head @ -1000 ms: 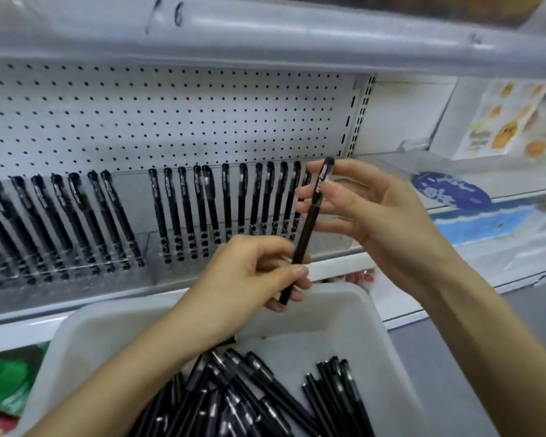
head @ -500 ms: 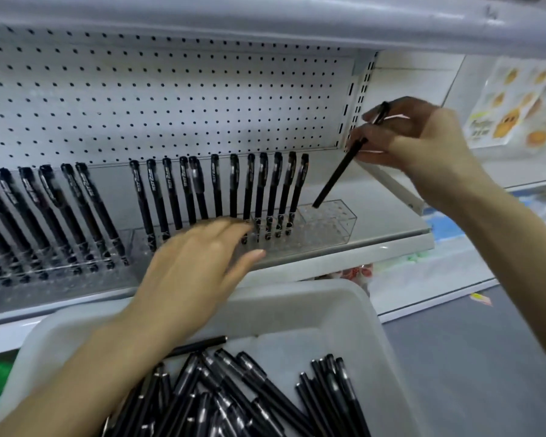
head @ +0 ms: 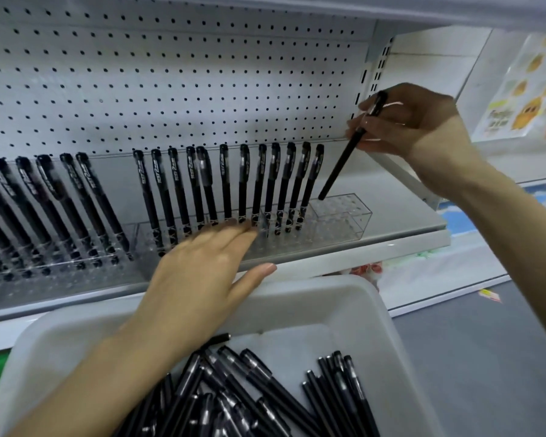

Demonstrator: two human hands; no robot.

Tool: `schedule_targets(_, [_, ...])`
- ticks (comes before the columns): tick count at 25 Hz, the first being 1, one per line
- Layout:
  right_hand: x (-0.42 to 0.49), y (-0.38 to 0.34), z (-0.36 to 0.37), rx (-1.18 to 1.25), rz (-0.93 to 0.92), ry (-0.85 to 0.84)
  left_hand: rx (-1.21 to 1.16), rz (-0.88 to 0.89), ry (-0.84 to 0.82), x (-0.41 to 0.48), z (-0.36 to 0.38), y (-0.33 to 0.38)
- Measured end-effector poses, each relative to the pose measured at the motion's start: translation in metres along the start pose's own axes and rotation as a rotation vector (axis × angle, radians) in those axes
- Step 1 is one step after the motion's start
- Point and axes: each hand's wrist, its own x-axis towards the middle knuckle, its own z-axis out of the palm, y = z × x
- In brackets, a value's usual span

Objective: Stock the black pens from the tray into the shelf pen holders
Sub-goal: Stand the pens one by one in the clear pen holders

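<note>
While the right hand (head: 413, 121) pinches a black pen (head: 349, 149) near its capped end, the pen slants down to the left with its tip just above the empty right end of the clear pen holder (head: 338, 216) on the shelf (head: 391, 238). Whether the tip has entered a hole cannot be told. Left of it, a row of standing pens (head: 234, 187) fills the holder's other holes, and a second filled holder (head: 60, 257) sits further left, under the pegboard (head: 171, 74). The left hand (head: 202, 272) lies flat and spread, gripping nothing — its fingertips (head: 243, 227) reach the holder's front edge, though contact is blurred. Below, the white tray (head: 344, 298) carries a loose heap of black pens (head: 249, 395).
</note>
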Motion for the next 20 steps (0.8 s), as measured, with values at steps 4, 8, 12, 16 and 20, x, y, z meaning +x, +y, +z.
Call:
schedule_targets(4, [0.003, 0.01, 0.004, -0.027, 0.038, -0.059, -0.004, -0.006, -0.005, 0.0, 0.001, -0.001])
schedule_targets(8, [0.006, 0.024, 0.013, -0.188, 0.099, -0.194, 0.009, -0.001, 0.001, 0.001, 0.0, -0.001])
schedule_targets(12, [0.008, 0.029, 0.015, -0.284, 0.144, -0.252, 0.019, 0.004, 0.016, 0.001, 0.002, 0.0])
schedule_targets(16, [0.012, 0.028, 0.015, -0.341, 0.138, -0.264, 0.004, 0.009, 0.007, 0.001, 0.002, -0.002])
schedule_targets(20, [0.01, 0.031, 0.012, -0.386, 0.139, -0.249, 0.01, 0.022, 0.001, 0.002, 0.002, -0.002])
